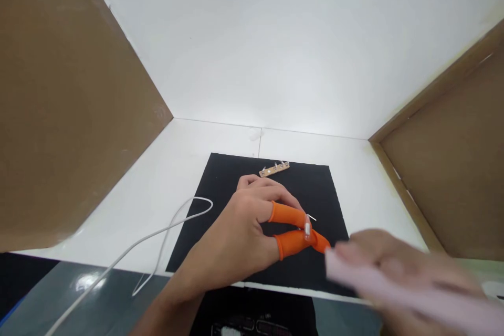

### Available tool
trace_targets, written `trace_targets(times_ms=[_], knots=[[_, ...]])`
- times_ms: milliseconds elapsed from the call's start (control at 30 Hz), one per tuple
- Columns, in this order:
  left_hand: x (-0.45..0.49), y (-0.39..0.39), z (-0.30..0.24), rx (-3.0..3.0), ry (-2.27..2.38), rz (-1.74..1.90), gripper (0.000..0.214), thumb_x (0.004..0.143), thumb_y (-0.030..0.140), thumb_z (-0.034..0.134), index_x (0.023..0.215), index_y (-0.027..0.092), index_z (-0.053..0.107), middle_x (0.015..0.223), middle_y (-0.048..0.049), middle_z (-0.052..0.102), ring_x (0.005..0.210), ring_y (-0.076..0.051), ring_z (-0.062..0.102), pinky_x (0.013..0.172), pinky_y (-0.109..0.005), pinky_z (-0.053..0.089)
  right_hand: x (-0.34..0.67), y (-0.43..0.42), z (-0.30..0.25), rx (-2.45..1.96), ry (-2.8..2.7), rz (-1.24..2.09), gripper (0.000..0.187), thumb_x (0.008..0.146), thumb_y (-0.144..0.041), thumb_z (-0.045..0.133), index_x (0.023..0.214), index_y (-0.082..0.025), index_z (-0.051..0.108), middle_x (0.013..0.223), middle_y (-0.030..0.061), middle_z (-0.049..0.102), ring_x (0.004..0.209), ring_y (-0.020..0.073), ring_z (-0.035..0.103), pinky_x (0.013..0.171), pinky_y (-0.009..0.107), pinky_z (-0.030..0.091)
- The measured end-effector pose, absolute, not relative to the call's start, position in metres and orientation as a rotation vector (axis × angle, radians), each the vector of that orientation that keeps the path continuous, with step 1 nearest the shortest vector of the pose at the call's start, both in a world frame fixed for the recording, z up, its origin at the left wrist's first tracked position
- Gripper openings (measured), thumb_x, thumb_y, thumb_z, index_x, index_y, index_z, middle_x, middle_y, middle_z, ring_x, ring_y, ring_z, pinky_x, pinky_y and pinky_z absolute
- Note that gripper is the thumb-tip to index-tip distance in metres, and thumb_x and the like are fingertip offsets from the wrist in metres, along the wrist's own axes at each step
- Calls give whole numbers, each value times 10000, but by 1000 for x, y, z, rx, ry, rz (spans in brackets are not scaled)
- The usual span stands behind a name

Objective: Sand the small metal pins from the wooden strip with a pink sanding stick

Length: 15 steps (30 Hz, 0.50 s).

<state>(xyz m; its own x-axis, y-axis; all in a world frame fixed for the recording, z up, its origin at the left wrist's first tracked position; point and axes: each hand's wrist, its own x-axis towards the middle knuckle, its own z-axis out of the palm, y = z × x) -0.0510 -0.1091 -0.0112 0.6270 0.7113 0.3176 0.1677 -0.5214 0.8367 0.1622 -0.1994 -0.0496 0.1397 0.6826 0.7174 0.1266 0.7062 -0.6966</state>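
Observation:
My left hand (pixel 252 220) reaches over a black mat (pixel 220 178), with orange finger cots (pixel 289 214) on its thumb and index finger. Those two fingers pinch a small clear tube (pixel 307 228) with white inside; a thin light-coloured sliver (pixel 312 217) shows just behind it. Another orange tip (pixel 321 243) pokes out beside the tube, and I cannot tell which finger wears it. To the right, my right hand (pixel 389 262) is smeared by motion. It appears closed around a long pale pink object (pixel 413 294) whose kind is too blurred to make out.
Beyond my left hand, a narrow tan strip (pixel 271 171) with small clear and metal parts lies on the mat. A white cable (pixel 157 231) loops across the left side. Brown panels (pixel 79 105) (pixel 460 147) and a white back wall (pixel 275 47) enclose the white work surface (pixel 189 142).

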Motion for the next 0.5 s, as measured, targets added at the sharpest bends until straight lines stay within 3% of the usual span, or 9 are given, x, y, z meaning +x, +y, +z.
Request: trace_targets(times_ms=[67,133,200,267,333,400,500], knots=[[-51,-109,-11,2033,679,843,126,886,190,894,921,275,808,1001,89,803,971,-161,715,1041,-397,392,174,-189,-53,-831,-1241,322,319,861,-84,860,1123,-251,786,963,-17,841,868,197,847,679,261,721],[-51,-108,-13,2031,678,849,129,887,183,891,925,273,807,1004,87,804,965,-159,713,1040,-392,396,180,-188,-57,-855,-1203,271,391,824,-11,853,1138,-233,780,1037,-10,837,934,196,845,750,268,730],[-49,-106,-15,2040,663,852,120,892,179,885,911,270,809,1000,79,807,962,-165,713,1031,-393,401,175,-199,-58,-810,-1296,364,331,905,-93,823,1183,-262,764,1020,-8,847,876,191,844,668,265,712],[-48,-103,-17,2048,658,848,109,898,186,881,899,272,814,996,67,813,982,-182,708,1019,-395,408,168,-211,-57,-737,-1509,487,162,1049,-261,699,1194,-298,761,972,-9,857,688,166,813,568,269,663],[-48,-101,-18,2047,667,833,102,899,196,880,891,276,818,998,57,816,1007,-199,696,1014,-397,415,167,-214,-55,-723,-1652,543,209,1111,-363,591,1227,-294,750,907,0,857,629,177,798,566,295,663],[-49,-101,-19,2039,682,818,97,896,199,879,892,275,819,998,52,813,1013,-203,679,1002,-391,426,174,-203,-55,-767,-1585,470,200,1052,-280,687,1245,-270,739,919,5,858,732,206,834,606,299,696],[-50,-100,-19,2041,687,798,91,898,199,872,906,262,806,994,50,804,994,-193,673,989,-383,434,189,-182,-57,-832,-1333,242,424,840,1,823,1190,-228,760,1057,-1,849,943,203,849,736,259,725]])
